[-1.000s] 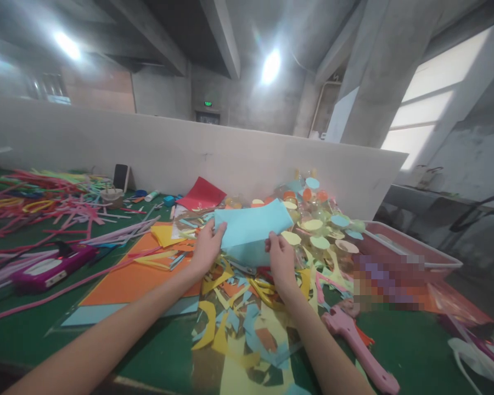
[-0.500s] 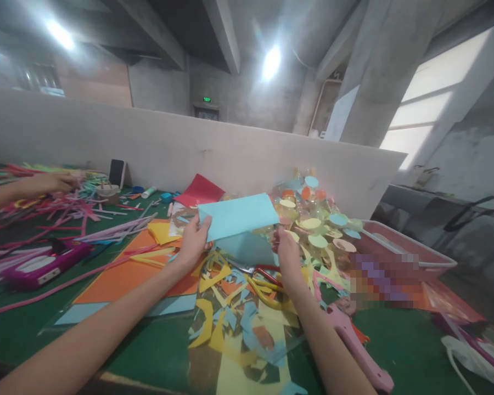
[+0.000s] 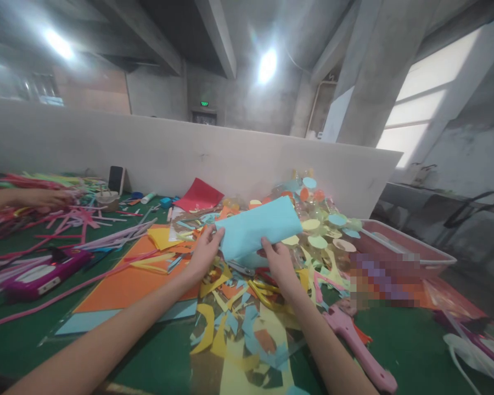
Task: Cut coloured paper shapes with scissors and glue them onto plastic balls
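A folded light blue sheet of paper (image 3: 259, 226) is held up over the table, tilted with its right end higher. My left hand (image 3: 208, 247) pinches its left end between thumb and fingers. My right hand (image 3: 278, 260) grips the lower edge, thumb on the front face; the fingers behind are partly hidden. Below the sheet lie scissors (image 3: 265, 291) with yellow and red handles, their blades partly covered. Yellow, blue and orange paper scraps (image 3: 230, 323) spread beneath. To the right are several cut paper circles (image 3: 318, 242) in pale colours.
Orange sheets (image 3: 119, 280) lie at left, near a magenta glue gun (image 3: 49, 274). A pink tool (image 3: 360, 351) rests at front right, before a pink bin (image 3: 411, 241). Another person's hand (image 3: 45, 198) works among paper strips at far left. A white partition (image 3: 160, 142) stands behind.
The blue paper has shifted right and tilted up at its right end. My right hand has moved from its right corner to its lower edge; my left hand moved slightly right.
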Demonstrator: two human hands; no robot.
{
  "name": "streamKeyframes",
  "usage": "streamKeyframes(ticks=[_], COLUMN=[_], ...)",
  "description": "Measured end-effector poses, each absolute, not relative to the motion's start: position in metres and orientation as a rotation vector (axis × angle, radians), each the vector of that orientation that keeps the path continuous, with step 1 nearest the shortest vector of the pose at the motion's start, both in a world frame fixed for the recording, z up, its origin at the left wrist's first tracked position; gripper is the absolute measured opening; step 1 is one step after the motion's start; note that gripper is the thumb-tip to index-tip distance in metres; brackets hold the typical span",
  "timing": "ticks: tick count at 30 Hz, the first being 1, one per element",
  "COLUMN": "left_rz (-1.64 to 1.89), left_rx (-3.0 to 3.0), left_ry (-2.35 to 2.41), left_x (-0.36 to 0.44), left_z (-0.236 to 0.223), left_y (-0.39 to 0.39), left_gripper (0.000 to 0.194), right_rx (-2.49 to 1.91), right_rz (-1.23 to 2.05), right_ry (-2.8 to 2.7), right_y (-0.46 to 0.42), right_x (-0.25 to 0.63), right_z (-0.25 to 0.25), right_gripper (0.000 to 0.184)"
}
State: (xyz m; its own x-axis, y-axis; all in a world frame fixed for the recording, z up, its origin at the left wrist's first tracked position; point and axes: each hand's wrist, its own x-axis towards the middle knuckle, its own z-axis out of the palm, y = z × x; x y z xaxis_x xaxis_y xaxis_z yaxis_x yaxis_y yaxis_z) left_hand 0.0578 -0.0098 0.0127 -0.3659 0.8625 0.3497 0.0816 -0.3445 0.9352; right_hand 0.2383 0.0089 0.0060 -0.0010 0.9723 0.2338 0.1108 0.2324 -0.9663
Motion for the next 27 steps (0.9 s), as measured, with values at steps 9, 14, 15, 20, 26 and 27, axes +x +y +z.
streamKeyframes(ticks=[9, 14, 15, 20, 26, 27], left_rz=[1.478, 1.302, 1.285, 1.231, 1.31, 1.323], left_rx=[1.501, 1.639, 1.663, 1.727, 1.713, 1.704], left_ry=[1.352, 1.382, 1.382, 1.378, 1.358, 1.351], left_x=[0.033, 0.036, 0.037, 0.042, 0.043, 0.044], left_z=[0.005, 0.004, 0.005, 0.008, 0.01, 0.01], left_y=[0.003, -0.003, -0.004, -0.008, -0.011, -0.011], left_gripper=[0.041, 0.04, 0.039, 0.041, 0.039, 0.039], right_rx=[-1.179, -1.2, -1.208, -1.228, -1.205, -1.183], right_rz=[0.844, 0.759, 0.742, 0.699, 0.828, 0.855], right_ry=[-1.459, -1.424, -1.408, -1.364, -1.304, -1.288], right_y=[0.007, 0.007, 0.007, 0.004, 0.004, 0.005], right_x=[0.245, 0.248, 0.248, 0.251, 0.249, 0.248], right_z=[0.01, 0.011, 0.012, 0.016, 0.016, 0.016], right_gripper=[0.037, 0.033, 0.034, 0.033, 0.029, 0.027])
